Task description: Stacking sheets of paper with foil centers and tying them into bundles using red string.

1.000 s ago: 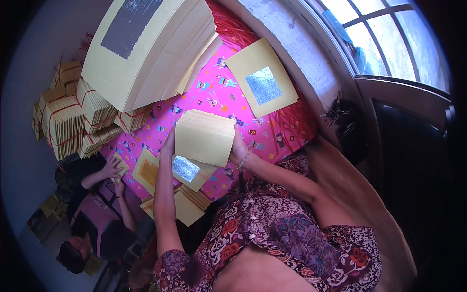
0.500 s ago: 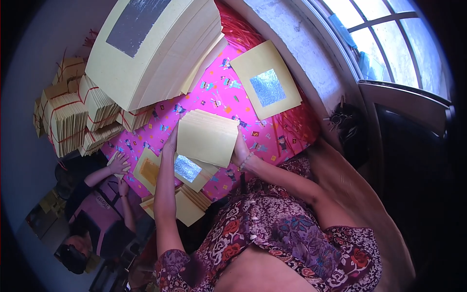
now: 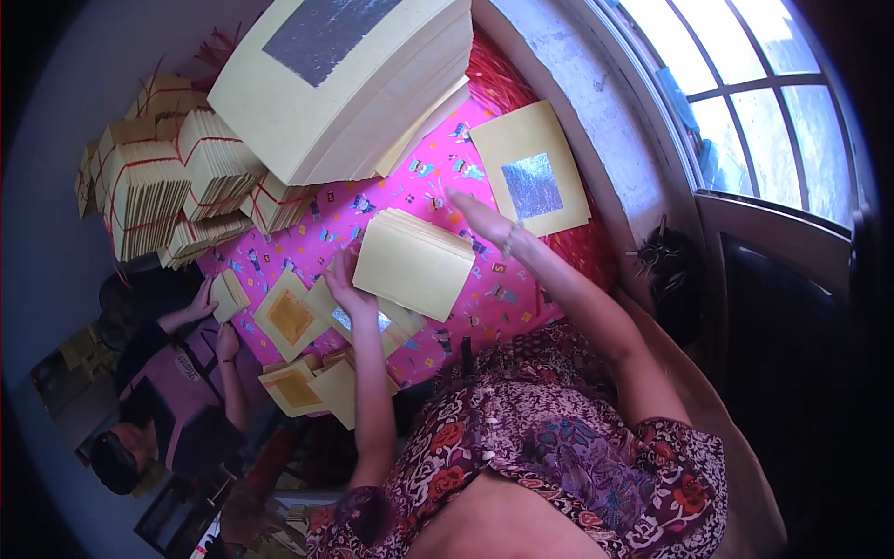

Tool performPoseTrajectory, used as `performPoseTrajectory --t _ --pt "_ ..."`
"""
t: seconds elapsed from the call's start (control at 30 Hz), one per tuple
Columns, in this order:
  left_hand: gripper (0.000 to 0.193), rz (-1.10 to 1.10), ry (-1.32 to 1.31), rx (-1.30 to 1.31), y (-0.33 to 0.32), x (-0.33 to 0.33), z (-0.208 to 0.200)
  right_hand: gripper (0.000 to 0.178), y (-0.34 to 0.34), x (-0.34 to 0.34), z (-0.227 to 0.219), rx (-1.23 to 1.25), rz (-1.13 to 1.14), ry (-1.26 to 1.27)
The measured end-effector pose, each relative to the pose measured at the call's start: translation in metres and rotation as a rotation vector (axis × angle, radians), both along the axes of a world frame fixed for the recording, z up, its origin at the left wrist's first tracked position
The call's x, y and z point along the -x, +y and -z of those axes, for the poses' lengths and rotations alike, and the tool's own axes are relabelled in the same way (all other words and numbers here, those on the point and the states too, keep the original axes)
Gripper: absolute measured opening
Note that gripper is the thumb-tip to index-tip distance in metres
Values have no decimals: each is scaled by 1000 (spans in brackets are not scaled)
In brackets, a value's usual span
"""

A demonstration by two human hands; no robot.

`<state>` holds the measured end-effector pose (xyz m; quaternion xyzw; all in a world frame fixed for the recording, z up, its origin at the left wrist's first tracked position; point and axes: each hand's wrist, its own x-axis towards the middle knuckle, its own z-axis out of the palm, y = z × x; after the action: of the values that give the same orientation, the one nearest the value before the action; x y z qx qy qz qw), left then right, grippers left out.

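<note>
A stack of pale yellow paper sheets (image 3: 414, 265) sits in front of me on the pink patterned table cover, its upper edge slightly fanned. My left hand (image 3: 352, 287) is against the left side of this stack, fingers stretched out along it. Off the stack's upper right corner, my right hand (image 3: 480, 216) is raised with straight fingers and holds nothing. A sheet with a silver foil square (image 3: 372, 320) lies partly under the stack and my left wrist. Farther right is a larger yellow sheet with a silver square (image 3: 534, 186).
A tall pile of large sheets (image 3: 372, 102) stands at the far side. Bundles tied with red string (image 3: 144, 200) are heaped at far left. Sheets with orange squares (image 3: 289, 319) lie at left, near a co-worker (image 3: 186, 391) holding papers. Red strips (image 3: 596, 247) lie along the right edge.
My right hand has let go of the stack and moved up and right. My left hand has shifted along the stack's left side. The co-worker's hands have moved lower.
</note>
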<state>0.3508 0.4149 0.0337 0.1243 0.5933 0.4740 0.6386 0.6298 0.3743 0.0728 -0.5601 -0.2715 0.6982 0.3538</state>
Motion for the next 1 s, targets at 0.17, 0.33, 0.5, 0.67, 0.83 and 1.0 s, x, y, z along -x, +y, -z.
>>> performPoseTrajectory --t 0.17,0.33,0.5,0.67,0.83,1.0 --pt "69 -73 -152 -22 -32 -30 -11 65 63 39 3 6 -354 17" --pt "68 -33 -272 -129 -33 -19 -2 63 69 66 6 15 -403 57" --pt "64 -88 -364 -138 -36 -22 -6 68 66 60 -19 73 -469 117" --pt "64 -86 -355 -120 -34 -18 6 61 64 65 -17 141 -421 283" --pt "65 -124 -239 -58 -33 -24 5 59 62 73 -3 160 -432 344" --pt "65 -126 -212 -64 -31 -20 7 58 64 80 -7 101 -361 316"
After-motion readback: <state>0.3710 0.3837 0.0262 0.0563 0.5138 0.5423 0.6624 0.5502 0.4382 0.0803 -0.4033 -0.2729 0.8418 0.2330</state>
